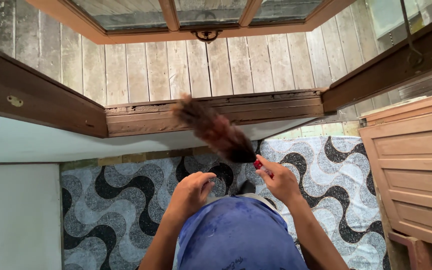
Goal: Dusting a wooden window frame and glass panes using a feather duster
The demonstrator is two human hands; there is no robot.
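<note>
My right hand (280, 182) grips the red handle of a feather duster (215, 129). Its dark brown feathers are blurred and reach up to the wooden ledge (276, 107) below the window. My left hand (192, 192) is curled into a loose fist just left of the duster's handle, in front of my blue shirt (236, 235); nothing shows inside it.
A wooden-framed window (206, 15) sits above grey wall planks. A dark wooden beam (31, 95) runs on the left, another on the right. A light wooden cabinet (416, 165) stands at the right. The floor (116, 200) has a black, grey and white wave pattern.
</note>
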